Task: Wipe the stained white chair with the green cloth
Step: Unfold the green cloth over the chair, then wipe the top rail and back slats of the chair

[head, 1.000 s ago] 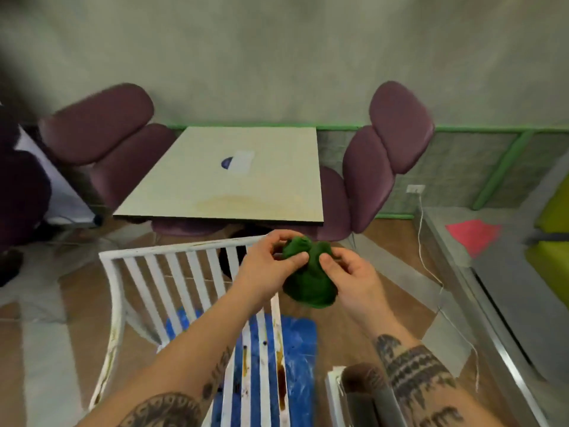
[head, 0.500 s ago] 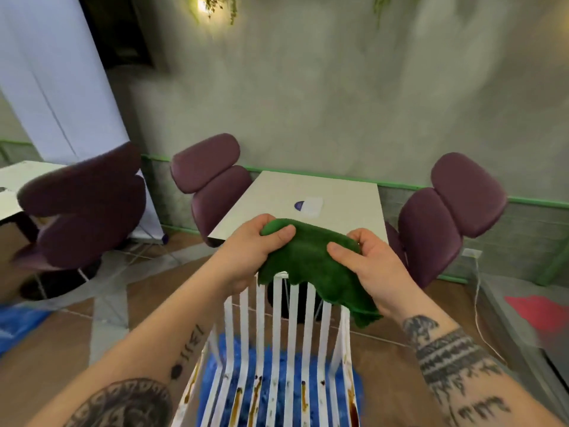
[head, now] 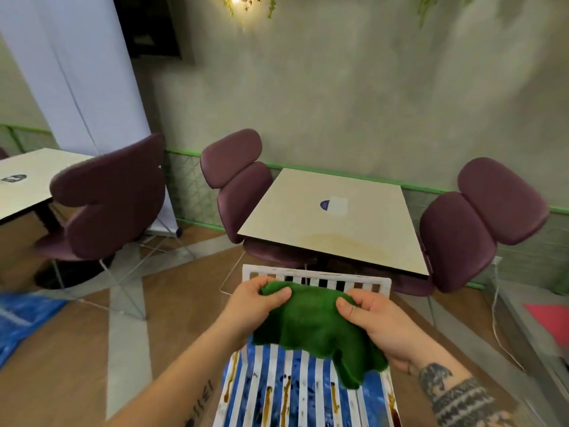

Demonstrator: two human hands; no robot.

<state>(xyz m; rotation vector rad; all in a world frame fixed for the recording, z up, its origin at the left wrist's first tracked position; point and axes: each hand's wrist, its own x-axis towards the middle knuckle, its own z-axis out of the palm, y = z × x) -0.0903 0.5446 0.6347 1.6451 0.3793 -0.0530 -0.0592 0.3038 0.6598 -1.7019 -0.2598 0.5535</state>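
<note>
A white slatted chair point(head: 311, 396) stands right below me, its seat slats streaked with brown stains and its backrest top rail at the far side. The green cloth point(head: 314, 322) hangs spread in the air over the chair's backrest and seat. My left hand point(head: 255, 303) pinches the cloth's upper left edge with thumb and fingers. At the cloth's right side my right hand point(head: 378, 322) grips it, thumb on top. The cloth's lower right corner droops toward the seat.
Blue plastic sheeting point(head: 295, 374) lies under the white chair, and more sheeting point(head: 18, 315) at the far left. Just beyond stands a beige table point(head: 335, 223) flanked by purple chairs point(head: 240, 183) point(head: 474, 223). Another purple chair point(head: 107, 195) is at left. A cable point(head: 495, 322) trails on the right floor.
My view has risen from the floor toward the wall. Both hands have pulled the bunched cloth open into a spread sheet and lowered it over the chair's backrest.
</note>
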